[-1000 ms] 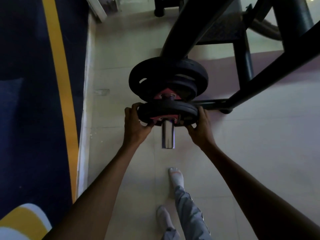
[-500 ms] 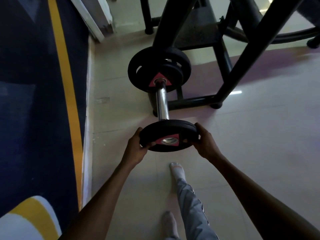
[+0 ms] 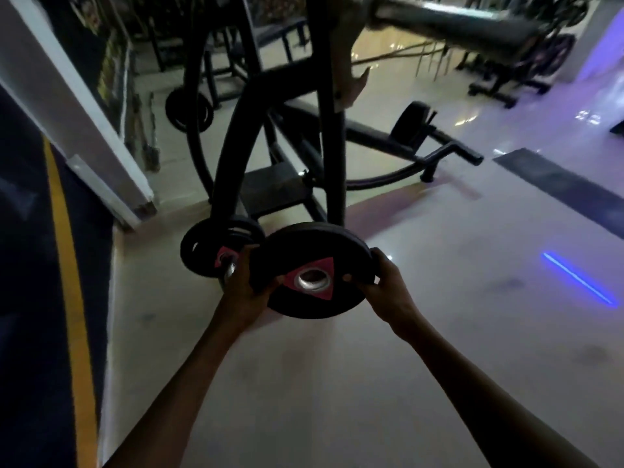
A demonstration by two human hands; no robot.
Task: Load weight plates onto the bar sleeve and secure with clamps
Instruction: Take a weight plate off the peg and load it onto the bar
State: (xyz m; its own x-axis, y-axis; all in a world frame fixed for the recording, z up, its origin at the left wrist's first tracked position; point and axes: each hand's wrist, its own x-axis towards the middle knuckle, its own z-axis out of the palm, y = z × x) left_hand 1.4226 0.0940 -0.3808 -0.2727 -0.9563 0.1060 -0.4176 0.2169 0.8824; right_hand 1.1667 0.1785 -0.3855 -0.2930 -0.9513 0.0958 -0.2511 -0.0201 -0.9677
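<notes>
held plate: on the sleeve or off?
Off. Both hands, left hand and right hand, grip the plate; its centre hole shows empty, and the sleeve sits to its left.

A gym: black weight machines [image 3: 277, 136], weight plates [image 3: 216, 251], and a padded bench [image 3: 452, 25] fill the floor.

Matt black rubbery weight plate [image 3: 314, 265] with shiny metal hub ring, chrome bar sleeve [image 3: 230, 270], glossy pale floor [image 3: 337, 383]

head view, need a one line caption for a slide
Left hand and right hand grip a black weight plate off the bar sleeve, beside loaded plates.
</notes>
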